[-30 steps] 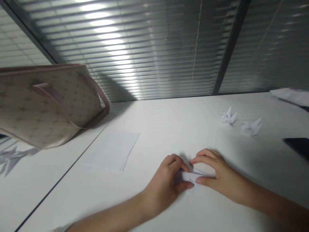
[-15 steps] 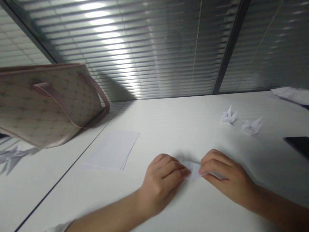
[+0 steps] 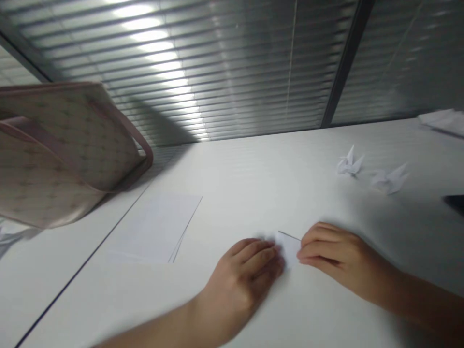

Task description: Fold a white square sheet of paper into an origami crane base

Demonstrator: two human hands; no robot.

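A small folded piece of white paper [image 3: 289, 249] lies between my hands, low over the white table. My left hand [image 3: 248, 275] has its fingers bent and pressed together on the paper's left end. At the right end, my right hand [image 3: 329, 249] pinches the paper between thumb and fingers. Both palms face down, so much of the paper is covered. Beyond my right hand stand two folded paper cranes [image 3: 350, 164], the right one [image 3: 390, 181] slightly nearer to me.
Loose white sheets [image 3: 155, 227] lie in a stack on the left of the table [image 3: 239, 183]. A patterned handbag [image 3: 61, 159] with pink handles stands behind them. A dark flat object [image 3: 455, 203] is at the right edge, crumpled white paper [image 3: 444, 121] farther back. Window blinds [image 3: 232, 67] rise behind.
The view has shifted a little, so the bag and sheets sit farther left. The paper between my hands has turned slightly, and a straight upper edge now shows beside my right fingers.
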